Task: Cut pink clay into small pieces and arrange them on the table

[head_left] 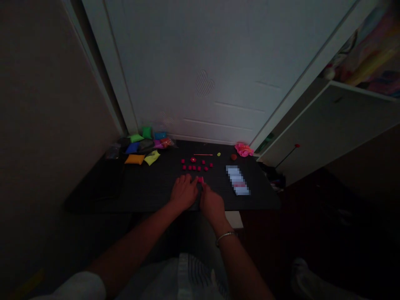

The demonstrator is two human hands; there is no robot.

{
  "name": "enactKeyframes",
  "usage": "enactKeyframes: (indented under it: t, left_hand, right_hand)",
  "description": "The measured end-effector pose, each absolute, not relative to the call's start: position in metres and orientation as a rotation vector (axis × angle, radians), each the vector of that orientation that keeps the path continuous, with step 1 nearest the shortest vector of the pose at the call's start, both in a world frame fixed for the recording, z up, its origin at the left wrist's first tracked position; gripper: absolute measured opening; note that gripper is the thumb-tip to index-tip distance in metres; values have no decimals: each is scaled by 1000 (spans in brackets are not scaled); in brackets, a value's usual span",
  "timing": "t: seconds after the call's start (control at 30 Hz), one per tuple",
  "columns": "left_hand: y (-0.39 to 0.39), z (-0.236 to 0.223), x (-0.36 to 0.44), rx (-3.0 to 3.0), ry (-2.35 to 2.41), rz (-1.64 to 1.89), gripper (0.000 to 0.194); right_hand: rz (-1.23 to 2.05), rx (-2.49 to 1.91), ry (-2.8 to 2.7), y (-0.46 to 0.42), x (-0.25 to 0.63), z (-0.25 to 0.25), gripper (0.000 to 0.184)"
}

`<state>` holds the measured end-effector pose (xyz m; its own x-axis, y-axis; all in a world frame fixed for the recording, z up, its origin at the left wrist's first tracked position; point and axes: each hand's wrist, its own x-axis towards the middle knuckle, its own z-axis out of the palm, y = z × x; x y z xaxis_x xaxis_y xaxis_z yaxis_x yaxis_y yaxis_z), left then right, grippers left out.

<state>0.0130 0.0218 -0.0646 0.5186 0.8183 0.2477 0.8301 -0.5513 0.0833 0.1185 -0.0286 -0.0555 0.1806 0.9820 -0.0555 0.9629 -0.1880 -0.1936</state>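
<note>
A small pink piece of what looks like modelling clay [200, 179] lies on the dark table between my hands. My left hand [183, 192] rests palm down to its left, fingers spread forward and one fingertip touching the piece. From the right, my right hand [212, 205] is closed, its index finger pointing at the piece. Something small and pink shows at that fingertip, too dim to name. Just beyond are several small pink lumps [194, 168] in loose rows and a rounder pink piece with a pale centre [193, 160]. Behind them lies a thin pink stick [203, 155].
Colourful packets, including an orange one [134, 159], sit at the table's [150, 196] back left. To the right are a blurred-out phone-like rectangle [237, 180], a reddish ball [233, 157] and a crumpled pink item [244, 149]. A white panel [187, 62] rises behind the table.
</note>
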Motion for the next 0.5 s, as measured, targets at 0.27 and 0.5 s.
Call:
enactKeyframes:
  t: [0.27,0.5]
  left_hand:
    - [20,-65,12,-2701,-1455,-391,40]
    - [20,-66,11,-2702,-1437,-402,40]
  right_hand:
    - [210,-2349,-1944,-28,115,-52,39]
    - [184,-2319,-1976,-30,117,-52,39]
